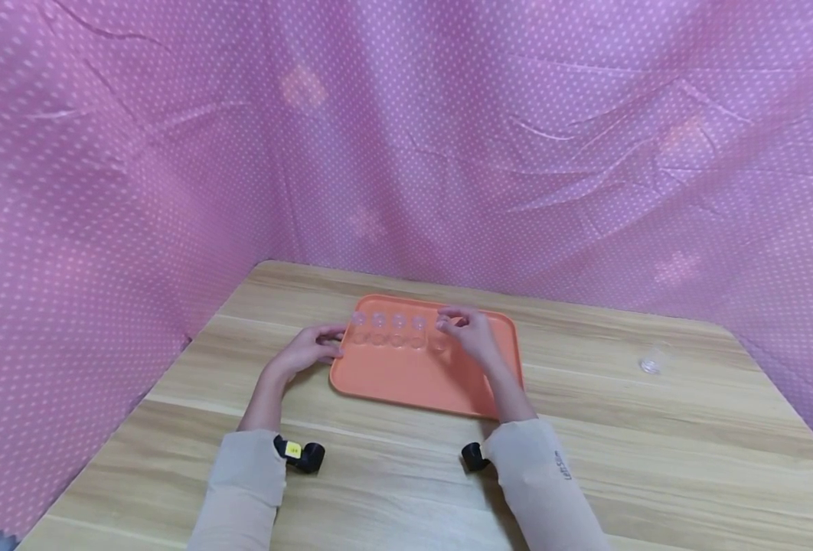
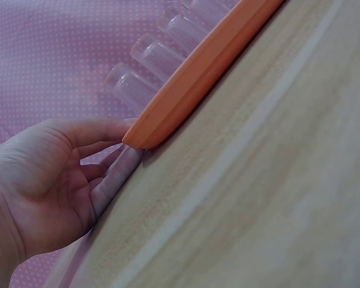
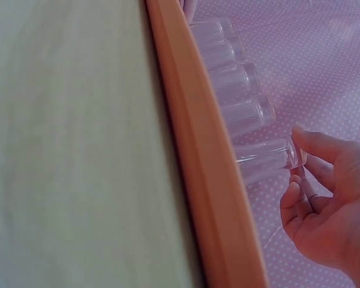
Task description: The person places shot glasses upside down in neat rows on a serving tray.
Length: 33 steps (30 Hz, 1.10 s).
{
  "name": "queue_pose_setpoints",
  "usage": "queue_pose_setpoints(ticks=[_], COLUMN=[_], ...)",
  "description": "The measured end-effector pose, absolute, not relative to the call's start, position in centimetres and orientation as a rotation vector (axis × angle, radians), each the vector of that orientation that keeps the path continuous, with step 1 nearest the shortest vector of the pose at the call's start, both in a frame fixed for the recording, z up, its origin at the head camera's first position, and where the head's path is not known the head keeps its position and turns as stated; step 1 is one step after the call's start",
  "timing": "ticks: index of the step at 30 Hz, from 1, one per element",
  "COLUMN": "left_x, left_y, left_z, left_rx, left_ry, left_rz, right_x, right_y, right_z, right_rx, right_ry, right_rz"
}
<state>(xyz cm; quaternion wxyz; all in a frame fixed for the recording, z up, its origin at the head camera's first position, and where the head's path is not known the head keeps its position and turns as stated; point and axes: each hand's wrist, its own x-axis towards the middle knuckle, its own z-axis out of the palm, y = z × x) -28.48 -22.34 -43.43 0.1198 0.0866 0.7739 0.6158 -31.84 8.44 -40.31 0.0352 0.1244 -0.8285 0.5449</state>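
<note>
In the head view, an orange tray (image 1: pixel 406 375) lies on the table. Along its far side runs a row of small clear glasses (image 1: pixel 397 330), which seem to stand upside down with thick bases up. My right hand (image 1: pixel 471 335) pinches the upper end of the rightmost glass (image 3: pixel 264 159) between thumb and fingers; the right wrist view shows its lower end behind the tray's rim. At the tray's left edge, my left hand (image 1: pixel 306 350) grips the rim, thumb and fingers on either side of it, as the left wrist view (image 2: pixel 66 174) shows more closely.
Another clear glass (image 1: pixel 652 361) stands apart on the wooden table (image 1: pixel 696 428), to the right of the tray. Pink dotted cloth (image 1: pixel 448 153) hangs behind the table and at its sides. Each wrist carries a small black camera (image 1: pixel 303 455).
</note>
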Motion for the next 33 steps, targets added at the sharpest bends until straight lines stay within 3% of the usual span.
queue_pose_setpoints(ticks=[33], left_x=[-28.88], left_y=[-22.59], left_z=[-43.90], left_rx=[0.252], left_ry=[2.246], left_rz=[1.809], right_x=[-32.22], right_y=[7.97], right_z=[-41.16], right_rx=[0.397], right_ry=[-2.579], right_rz=[1.630])
